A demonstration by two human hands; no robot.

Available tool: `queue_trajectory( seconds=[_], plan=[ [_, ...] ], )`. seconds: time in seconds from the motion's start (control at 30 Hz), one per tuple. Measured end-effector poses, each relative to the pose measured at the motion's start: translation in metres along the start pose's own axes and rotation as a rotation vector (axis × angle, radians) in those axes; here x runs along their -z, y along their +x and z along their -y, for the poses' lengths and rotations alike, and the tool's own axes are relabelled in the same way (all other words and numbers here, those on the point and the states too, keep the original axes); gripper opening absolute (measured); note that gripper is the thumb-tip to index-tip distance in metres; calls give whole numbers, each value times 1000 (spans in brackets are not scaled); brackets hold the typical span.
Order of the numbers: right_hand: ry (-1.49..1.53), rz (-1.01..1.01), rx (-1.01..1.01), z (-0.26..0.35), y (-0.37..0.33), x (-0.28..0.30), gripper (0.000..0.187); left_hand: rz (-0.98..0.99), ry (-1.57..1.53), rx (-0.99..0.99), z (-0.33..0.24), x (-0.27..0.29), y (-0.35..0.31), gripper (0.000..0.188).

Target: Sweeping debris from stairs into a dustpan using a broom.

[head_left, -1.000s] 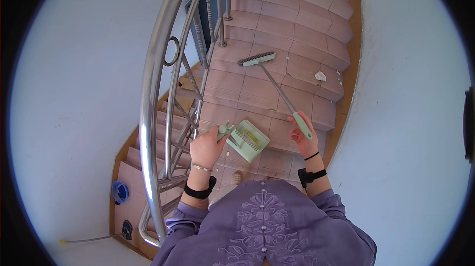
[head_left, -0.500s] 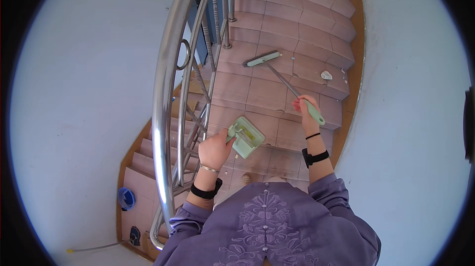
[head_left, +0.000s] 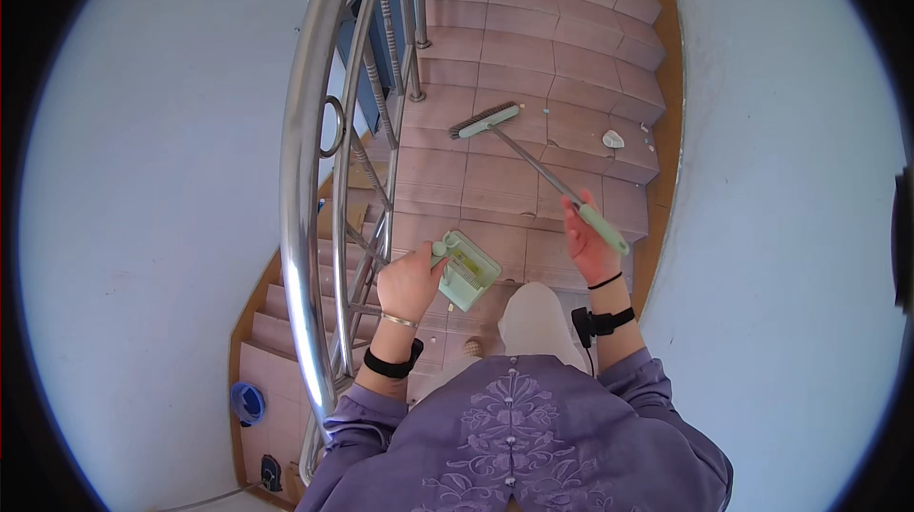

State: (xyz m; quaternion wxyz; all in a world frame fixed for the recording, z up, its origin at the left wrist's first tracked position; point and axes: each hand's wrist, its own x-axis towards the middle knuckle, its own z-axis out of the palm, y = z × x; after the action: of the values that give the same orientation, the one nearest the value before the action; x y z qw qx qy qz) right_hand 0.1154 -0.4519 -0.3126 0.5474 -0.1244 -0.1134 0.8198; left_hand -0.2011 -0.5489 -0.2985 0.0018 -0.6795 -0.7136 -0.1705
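Two hands are in front of your purple shirt (head_left: 509, 431), and one knee in pale trousers (head_left: 536, 324) pokes up between them. Your left hand (head_left: 407, 285) has its fingers closed around the handle of the green dustpan (head_left: 465, 297), just beside the shiny rail (head_left: 292, 207). That rail curves up along your left, so it is the near edge for that arm. The pan sits slantwise in front of you, its handle on the left, with a yellow-green bit (head_left: 466, 263) in it. You cannot tell which side is its mouth.

Your right hand (head_left: 592, 253) is around the green grip of the broom (head_left: 538, 167). Its fingers bend about the grip, but you can't tell how hard they press. On that side, the brown strip (head_left: 670, 122) and the pale wall (head_left: 790, 226) are the edge. Your room to move is the wide tiled steps (head_left: 505, 179) between rail and wall.

The broom's pole runs away from you, up and to the left. Its brush head lies crosswise over a step ahead, slanting up to the right, bristles on the far side. A white scrap (head_left: 612, 139) lies right of it.
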Motion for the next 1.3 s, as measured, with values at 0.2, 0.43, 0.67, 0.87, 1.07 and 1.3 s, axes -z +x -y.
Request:
queue_trajectory(
  seconds=[0.2,0.43,0.67,0.87,1.07,1.3],
  plan=[
    [61,-100,-382,23,-3,52,48,1,13,-5,-4,-2,7,28],
    [-1031,-232,-299,15,10,-34,60,14,-34,63,-8,6,17,27],
    [-1853,-41,-147,6,70,-56,38,38,-29,79,-10,1,10,26],
    [-2043,-16,-253,-10,171,-53,27,25,1,61,-8,-2,1,25],
    [-2153,-21,-361,-51,249,-89,20,-21,-14,43,-1,1,-8,25],
    [-2463,-76,-451,-75,289,-115,17,-24,-30,58,-2,1,-11,26]
  ],
)
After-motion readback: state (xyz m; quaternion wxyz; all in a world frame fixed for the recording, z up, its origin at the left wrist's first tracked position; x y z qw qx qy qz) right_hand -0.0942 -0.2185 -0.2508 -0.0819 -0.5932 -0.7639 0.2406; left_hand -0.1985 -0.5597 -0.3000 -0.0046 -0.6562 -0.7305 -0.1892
